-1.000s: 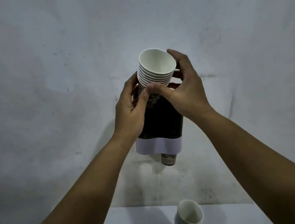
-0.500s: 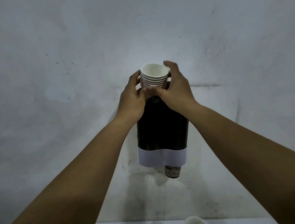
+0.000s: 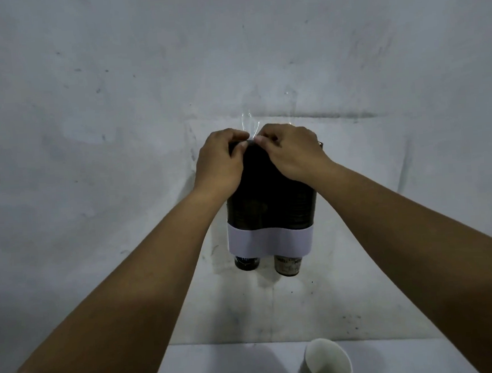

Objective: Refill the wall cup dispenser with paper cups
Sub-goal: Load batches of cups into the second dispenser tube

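The wall cup dispenser (image 3: 270,211) is dark with a white band (image 3: 269,242) round its lower part, and it hangs on the wall at centre. Two dark cup bottoms, one on the left (image 3: 246,263) and one on the right (image 3: 288,266), poke out under the band. My left hand (image 3: 219,165) and my right hand (image 3: 290,153) are curled over the dispenser's top, thumbs meeting at the front. The cup stack held earlier is hidden under my hands. A bit of clear plastic (image 3: 249,124) sticks up behind my fingers.
A stack of white paper cups (image 3: 326,365) stands on the white table (image 3: 223,367) at the bottom right, below the dispenser. The stained grey wall (image 3: 85,110) fills the rest of the view.
The white cup stack has gone down into the dispenser's top and out of sight. Both hands followed it down and now cover the top. A second cup bottom shows under the band.
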